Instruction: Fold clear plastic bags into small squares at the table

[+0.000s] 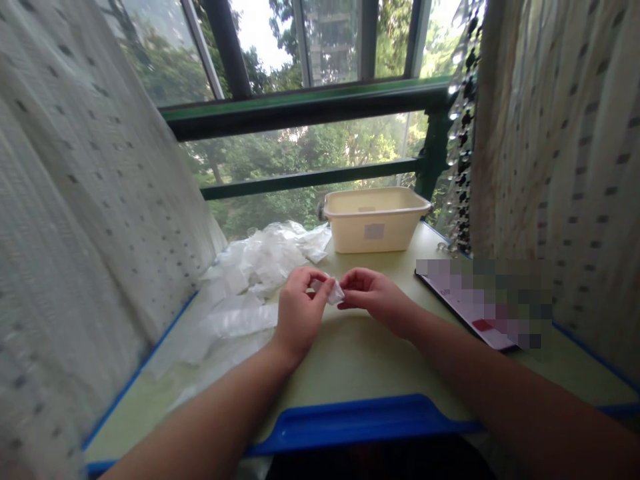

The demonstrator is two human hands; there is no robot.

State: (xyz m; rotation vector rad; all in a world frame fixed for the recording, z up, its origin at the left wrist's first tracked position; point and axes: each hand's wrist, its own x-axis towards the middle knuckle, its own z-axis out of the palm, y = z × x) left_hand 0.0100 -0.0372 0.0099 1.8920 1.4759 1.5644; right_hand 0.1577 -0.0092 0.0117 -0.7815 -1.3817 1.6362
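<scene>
Over the middle of the table, my left hand (301,310) pinches a small, crumpled, whitish see-through plastic bag (336,293) between thumb and fingers. My right hand (376,295) meets it from the other side, its thumb and fingertips closed at the bag's right edge. Left of my hands lies a loose pile of clear plastic bags (260,257), some flat and some crumpled, spreading toward the table's left edge. Behind my hands stands a cream plastic tub (377,233) with a small pale label on its front; its contents are hidden.
A tablet-like flat device (465,300), partly blurred out, lies on the right of the pale green table (350,367). The table has a raised blue edge (360,419) in front. Patterned curtains (75,200) hang on both sides, and a green railing (300,115) runs behind.
</scene>
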